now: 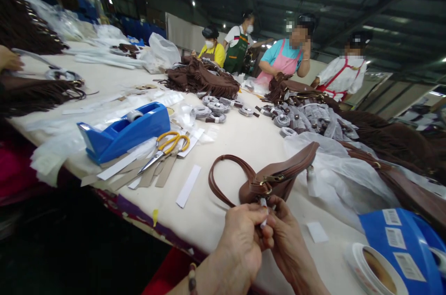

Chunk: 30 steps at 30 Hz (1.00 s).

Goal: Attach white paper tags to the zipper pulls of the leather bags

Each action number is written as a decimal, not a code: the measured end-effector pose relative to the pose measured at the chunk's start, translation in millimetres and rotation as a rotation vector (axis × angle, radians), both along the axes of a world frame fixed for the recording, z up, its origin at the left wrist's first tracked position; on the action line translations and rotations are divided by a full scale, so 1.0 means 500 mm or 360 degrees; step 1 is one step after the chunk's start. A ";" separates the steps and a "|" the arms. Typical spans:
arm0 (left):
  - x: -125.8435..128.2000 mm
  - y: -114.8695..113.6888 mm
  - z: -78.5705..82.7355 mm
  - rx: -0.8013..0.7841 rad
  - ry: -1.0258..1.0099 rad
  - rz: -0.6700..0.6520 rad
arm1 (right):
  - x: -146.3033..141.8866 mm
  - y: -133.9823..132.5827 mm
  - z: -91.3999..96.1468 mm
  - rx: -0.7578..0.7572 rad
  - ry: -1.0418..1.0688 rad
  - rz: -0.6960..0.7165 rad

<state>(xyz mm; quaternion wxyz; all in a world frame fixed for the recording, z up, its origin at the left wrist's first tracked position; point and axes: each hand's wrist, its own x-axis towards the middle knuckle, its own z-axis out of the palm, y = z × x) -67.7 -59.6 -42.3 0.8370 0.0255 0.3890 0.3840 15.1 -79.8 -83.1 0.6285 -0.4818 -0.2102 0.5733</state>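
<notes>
A brown leather handbag with a loop handle lies on the white table in front of me. My left hand and my right hand meet just below its metal ring. Both pinch a small white strip against the bag's end, fingers closed around it.
A blue tape dispenser and yellow-handled scissors lie to the left among white paper strips. A blue box and a tape roll sit at my right. Brown fringed bags, grey rolled straps and several co-workers are across the table.
</notes>
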 end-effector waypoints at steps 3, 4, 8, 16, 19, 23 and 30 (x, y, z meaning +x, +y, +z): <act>0.001 -0.002 0.001 0.0009 0.0000 0.0044 | -0.004 0.000 0.000 -0.0003 0.0052 -0.0034; 0.001 -0.003 0.001 0.0016 0.0003 0.0053 | -0.005 0.000 0.000 -0.0015 0.0065 -0.0052; 0.005 -0.007 0.000 0.0070 0.0004 0.0043 | -0.007 0.002 -0.011 -0.0007 0.0000 -0.0097; 0.008 -0.019 -0.008 0.0145 0.0121 0.0100 | -0.006 0.004 -0.020 0.0072 -0.0102 -0.0108; 0.007 -0.023 -0.017 0.0216 0.0172 0.0169 | 0.003 0.002 -0.014 0.0060 -0.0172 -0.0099; 0.006 -0.024 -0.028 0.0332 0.0166 0.0251 | 0.020 -0.006 -0.010 0.0039 -0.0276 -0.0058; 0.011 -0.029 -0.034 0.0417 0.0119 0.0305 | 0.025 -0.024 0.000 -0.0001 -0.0910 -0.0129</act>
